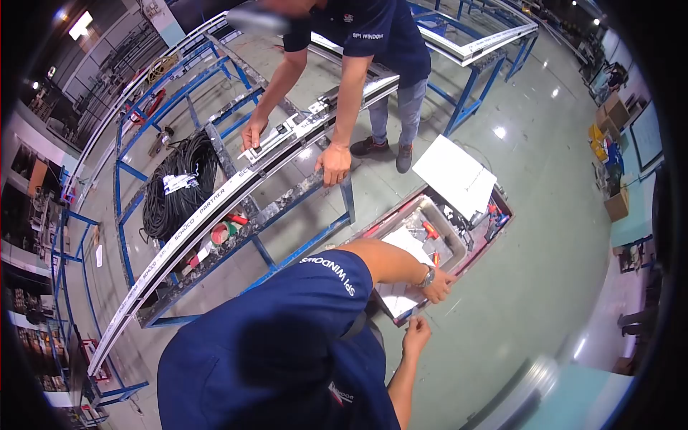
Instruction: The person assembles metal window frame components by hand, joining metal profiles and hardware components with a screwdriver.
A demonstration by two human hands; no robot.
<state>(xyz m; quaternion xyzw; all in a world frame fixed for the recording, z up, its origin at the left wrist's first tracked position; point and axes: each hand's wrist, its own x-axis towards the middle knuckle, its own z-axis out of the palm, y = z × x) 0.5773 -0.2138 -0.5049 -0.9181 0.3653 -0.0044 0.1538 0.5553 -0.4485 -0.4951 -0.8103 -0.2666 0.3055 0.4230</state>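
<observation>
My left hand (436, 286), with a watch (428, 276) on its wrist, is over the near right edge of a low red-edged toolbox (469, 269). Its fingers are loosely bent and apart, with nothing visible in them. Close by, at the box's lower corner, my right hand (416, 337) has its fingers pressed together; anything between them is too small to make out. Inside the box lie a grey tray (453, 240), a white sheet (408, 244), red-handled tools (430, 229) and assorted small parts. A white board or sheet (455, 175) covers its far end.
A co-worker (380, 43) handles a metal fitting (276, 140) on a long curved profile (193, 226). Blue metal stands (301, 233) carry it. Black coiled cable or gasket (179, 186) and a green tape roll (223, 231) lie beside it. Cardboard boxes (613, 115) stand far right.
</observation>
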